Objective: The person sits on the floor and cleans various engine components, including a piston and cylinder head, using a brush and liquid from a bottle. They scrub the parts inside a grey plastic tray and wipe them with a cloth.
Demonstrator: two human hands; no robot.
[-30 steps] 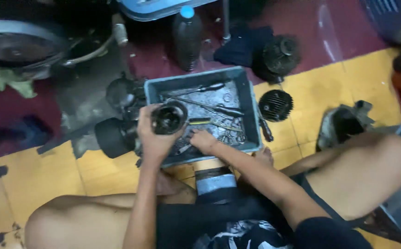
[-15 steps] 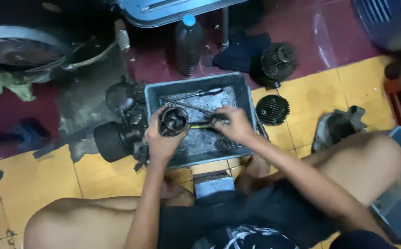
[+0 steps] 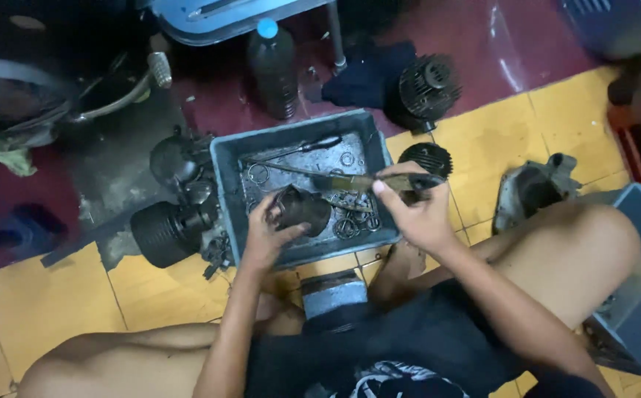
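While left hand (image 3: 265, 236) grips dark cylinder part (image 3: 302, 208) at frame centre over grey tray (image 3: 226, 191), right hand (image 3: 416, 214) holds brush (image 3: 368, 181) above tray's right rim, finned engine parts crowding left edge, open yellow floor (image 3: 47, 309) lower left

left hand (image 3: 265, 239): holds piston (image 3: 302, 208) | right hand (image 3: 416, 214): grips brush (image 3: 368, 181) | over tray (image 3: 224, 169)

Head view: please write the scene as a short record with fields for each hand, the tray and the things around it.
left hand: holds a dark cylindrical metal part over the tray
right hand: holds a brush, bristles toward the part
tray: grey plastic tray with rings and a screwdriver inside
left of tray: finned engine cylinder
behind tray: dark bottle with blue cap
floor: yellow tiles
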